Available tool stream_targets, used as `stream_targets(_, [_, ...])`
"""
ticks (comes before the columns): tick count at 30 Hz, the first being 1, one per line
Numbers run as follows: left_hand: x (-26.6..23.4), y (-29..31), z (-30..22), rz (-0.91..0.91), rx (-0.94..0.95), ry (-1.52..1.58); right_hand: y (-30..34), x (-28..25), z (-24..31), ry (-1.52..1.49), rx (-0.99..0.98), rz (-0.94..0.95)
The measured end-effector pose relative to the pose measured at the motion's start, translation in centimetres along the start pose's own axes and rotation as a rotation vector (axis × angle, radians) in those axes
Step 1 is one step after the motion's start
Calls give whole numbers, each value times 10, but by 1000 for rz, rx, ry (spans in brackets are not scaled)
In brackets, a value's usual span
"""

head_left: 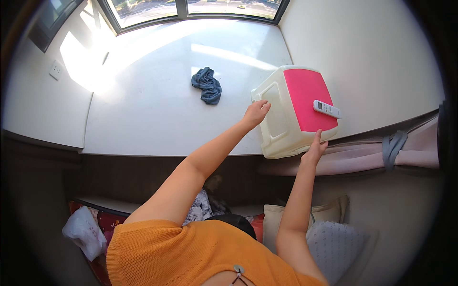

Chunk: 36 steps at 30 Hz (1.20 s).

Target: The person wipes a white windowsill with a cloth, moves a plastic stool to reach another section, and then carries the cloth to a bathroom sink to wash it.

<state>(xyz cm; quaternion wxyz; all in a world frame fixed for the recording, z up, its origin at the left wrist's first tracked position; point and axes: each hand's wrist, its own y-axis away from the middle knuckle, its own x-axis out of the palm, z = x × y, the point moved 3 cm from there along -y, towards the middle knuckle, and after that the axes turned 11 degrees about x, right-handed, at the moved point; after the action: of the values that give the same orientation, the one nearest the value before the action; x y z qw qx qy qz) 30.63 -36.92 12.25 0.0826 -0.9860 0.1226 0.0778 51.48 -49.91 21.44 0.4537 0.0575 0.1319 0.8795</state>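
Observation:
A cream plastic stool with a pink top panel stands at the right end of the white window ledge. A white remote control lies on the pink panel. My left hand is at the stool's left side, its fingers curled against the side wall. With its index finger stretched onto the near edge of the top, my right hand grips the near right corner. Its lower fingers are partly hidden by the stool. Left of the stool, a crumpled dark blue-grey cloth rests on the ledge.
The white ledge runs back to a window, with walls on both sides. A pink curtain with a grey tie hangs at the right. Below are cushions and a white plastic bag. A wall socket is at left.

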Motion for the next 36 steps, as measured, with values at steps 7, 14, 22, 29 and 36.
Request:
stream_targets(7, [-6,-18,-16,29,-56,55,-6,-1,-13,-93,325,-185])
stream_targets(14, [39,-30,-54,215,-329,391,-18,-16,-28,-197,398,114])
stream_targets(22, [78,-61,-49,49,-662,789,-23,-12,-29,-200,351,97])
stream_targets(29, [30,-54,-80,29,-646,807,-21,13,10,-119,217,217])
stream_targets(36, [-72,-87,-104,-135,-618,990,-18,128,71,38,153,419])
